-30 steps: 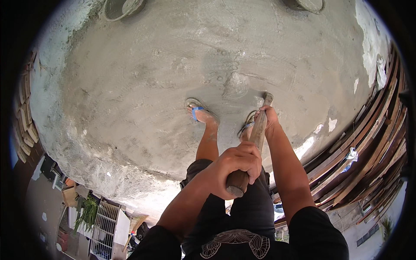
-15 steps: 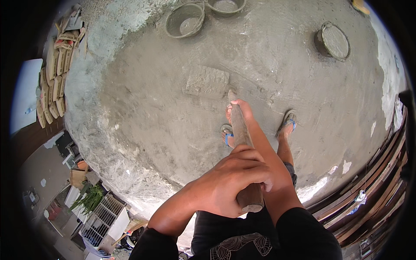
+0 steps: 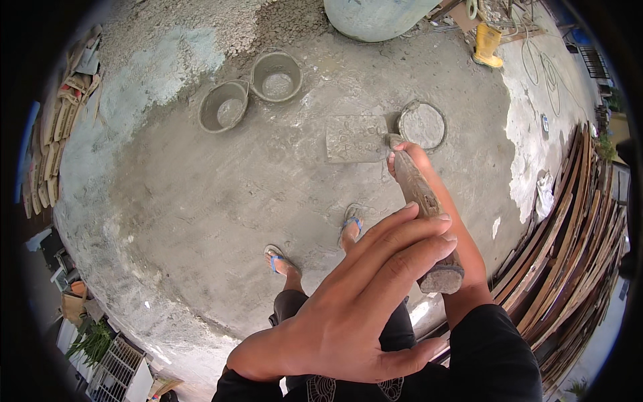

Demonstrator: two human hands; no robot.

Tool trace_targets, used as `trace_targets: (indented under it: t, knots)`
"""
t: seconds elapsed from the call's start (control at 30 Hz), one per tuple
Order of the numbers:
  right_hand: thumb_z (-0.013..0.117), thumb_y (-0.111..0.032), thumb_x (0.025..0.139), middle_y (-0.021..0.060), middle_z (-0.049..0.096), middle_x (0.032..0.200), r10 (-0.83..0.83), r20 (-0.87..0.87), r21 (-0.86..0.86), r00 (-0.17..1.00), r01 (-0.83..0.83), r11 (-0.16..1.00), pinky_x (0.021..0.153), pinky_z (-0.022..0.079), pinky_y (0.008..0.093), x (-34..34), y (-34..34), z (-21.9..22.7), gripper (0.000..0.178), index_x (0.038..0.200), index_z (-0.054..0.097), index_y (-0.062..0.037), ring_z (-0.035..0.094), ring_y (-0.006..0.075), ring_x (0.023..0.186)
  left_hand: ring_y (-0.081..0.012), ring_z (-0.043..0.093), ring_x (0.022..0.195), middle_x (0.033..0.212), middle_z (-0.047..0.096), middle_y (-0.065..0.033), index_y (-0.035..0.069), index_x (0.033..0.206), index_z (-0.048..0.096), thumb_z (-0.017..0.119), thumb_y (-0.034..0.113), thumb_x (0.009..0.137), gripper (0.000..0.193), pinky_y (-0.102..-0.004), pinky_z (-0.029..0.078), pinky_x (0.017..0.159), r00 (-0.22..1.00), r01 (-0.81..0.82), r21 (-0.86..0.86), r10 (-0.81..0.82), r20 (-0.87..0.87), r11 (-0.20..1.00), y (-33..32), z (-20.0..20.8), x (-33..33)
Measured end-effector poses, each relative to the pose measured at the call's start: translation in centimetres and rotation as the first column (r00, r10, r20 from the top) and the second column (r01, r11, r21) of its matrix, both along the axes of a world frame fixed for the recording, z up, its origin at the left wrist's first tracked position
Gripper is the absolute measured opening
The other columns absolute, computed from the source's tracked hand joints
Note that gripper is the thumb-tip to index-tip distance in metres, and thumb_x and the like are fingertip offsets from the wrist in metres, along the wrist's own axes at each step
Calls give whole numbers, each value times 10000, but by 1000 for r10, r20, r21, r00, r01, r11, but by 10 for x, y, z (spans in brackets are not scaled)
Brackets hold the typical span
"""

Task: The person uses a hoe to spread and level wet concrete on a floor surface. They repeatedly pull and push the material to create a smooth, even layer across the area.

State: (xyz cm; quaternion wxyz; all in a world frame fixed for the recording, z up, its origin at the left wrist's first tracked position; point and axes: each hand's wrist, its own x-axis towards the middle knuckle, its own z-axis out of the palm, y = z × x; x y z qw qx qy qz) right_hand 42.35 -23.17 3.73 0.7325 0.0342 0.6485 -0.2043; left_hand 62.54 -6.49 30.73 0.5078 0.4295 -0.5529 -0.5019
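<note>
A hoe with a worn wooden handle reaches away from me, its rectangular blade coated in wet grey mortar. My right hand is closed round the handle close to the blade. Over the handle's near end, my left hand has its fingers stretched out and thumb apart, the fingertips at or just above the wood; whether they touch is unclear. Right beside the blade stands a round bucket filled with grey mortar.
Two mortar-smeared buckets stand at the far left on the wet cement floor. Long wooden planks are stacked at the right. Paper sacks are piled at the left. A yellow boot and a large pale drum are farther off.
My left hand has loosened from the handle's end, its fingers straightening. The hoe blade is now beside the filled bucket. My feet and view have shifted; the right hand keeps its hold.
</note>
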Motion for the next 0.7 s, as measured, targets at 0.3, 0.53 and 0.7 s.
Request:
trace_targets:
  t: [0.3, 0.53, 0.7]
  knots:
    - [601, -6, 822, 188, 551, 922, -371, -574, -576, 730, -38, 817, 529, 554, 413, -52, -8, -77, 391, 1143, 403, 99, 616, 270, 701, -387, 664, 1022, 1148, 639, -246, 12, 1377, 441, 839, 315, 670, 866, -439, 529, 878, 546, -140, 663, -501, 671, 735, -6, -224, 0]
    - [596, 66, 786, 136, 555, 870, -157, -439, -399, 885, -35, 916, 534, 522, 365, -69, 2, -161, 245, 1001, 480, 48, 595, 231, 713, -343, 686, 852, 936, 704, -138, 84, 1094, 615, 693, 140, 764, 344, -452, 544, 737, 537, -347, 641, -416, 734, 684, 45, -454, -41]
    - [552, 7, 793, 110, 521, 763, -464, -275, -480, 842, 298, 825, 623, 516, 375, -128, 36, -93, 123, 887, 476, -14, 555, 226, 656, -350, 629, 1010, 1202, 538, -147, 39, 1175, 512, 684, -2, 707, 500, -425, 545, 800, 856, 42, 395, -236, 459, 918, 85, -355, -53]
